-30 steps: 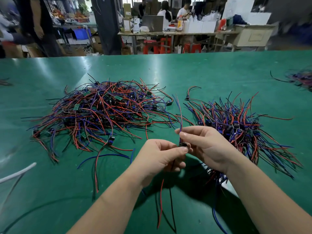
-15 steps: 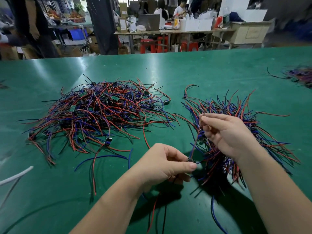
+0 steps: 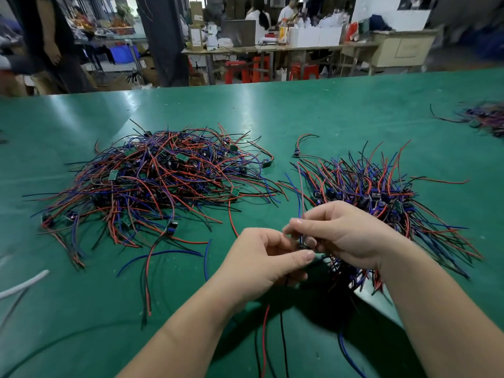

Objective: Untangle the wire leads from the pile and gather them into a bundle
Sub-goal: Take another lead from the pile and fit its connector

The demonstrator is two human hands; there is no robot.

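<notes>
Wire leads, thin red, blue and black strands with small green boards among them, lie in a loose tangled pile [image 3: 152,184] on the left half of a glossy green surface [image 3: 300,110]. Room behind: workshop, blurred; dark pillar [image 3: 163,39], long pale workbench [image 3: 272,47] with white boxes, red stools [image 3: 245,70] under it, two seated people beyond, one standing person [image 3: 51,42] at far left. On the surface's right half, a fanned bundle of the same red, blue and black leads [image 3: 381,197], well apart from the pile. Far right edge: a third small heap of wires [image 3: 488,118], blurred. Near left edge: a white cable [image 3: 21,285]. Several stray strands trail from the pile toward the near edge. Both hands meet in front of the bundle. Left hand [image 3: 261,266]: grip narrow, thumb and fingers pinching the small dark part of a single lead [image 3: 300,203]. Right hand [image 3: 346,236]: grip likewise narrow, fingertips pinching that lead's wires just above. Blue and red strands rise from the pinch; red and black ones hang below the left hand. Right forearm covers the bundle's near side.
</notes>
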